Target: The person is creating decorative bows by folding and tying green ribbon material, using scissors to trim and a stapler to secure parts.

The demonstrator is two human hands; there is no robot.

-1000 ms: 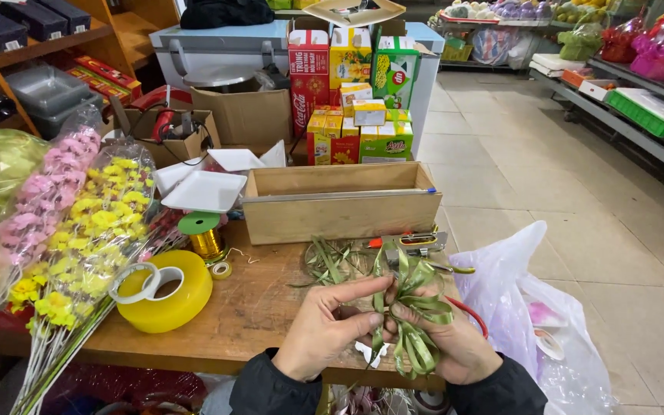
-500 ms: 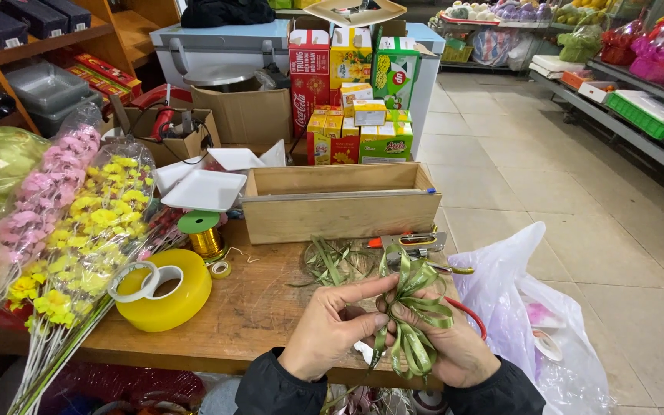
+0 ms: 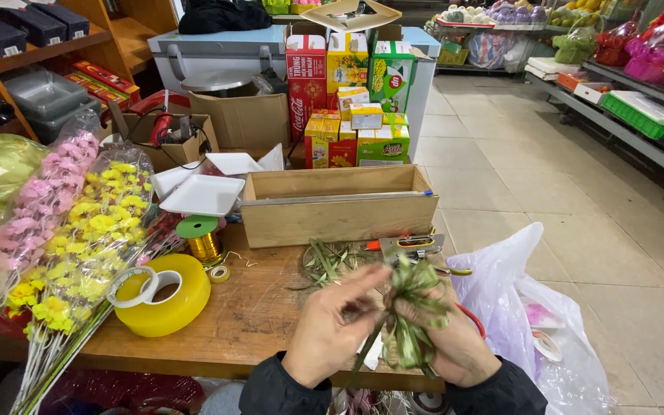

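Green ribbon bow (image 3: 413, 311) is sitting between both hands at the near edge of the wooden table (image 3: 255, 315), in front of the long wooden box (image 3: 340, 207). Left hand (image 3: 332, 323) is pinching the bow's centre with fingertips closed on it; right hand (image 3: 451, 338) is cupping and gripping its loops from the right. Loose ribbon scraps (image 3: 328, 257) are lying between box and bow; a yellow tape roll (image 3: 167, 296) is resting left of the hands.

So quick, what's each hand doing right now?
Left hand: closed, pinching the green ribbon bow with its fingertips.
Right hand: closed around the same green ribbon bow from the other side.
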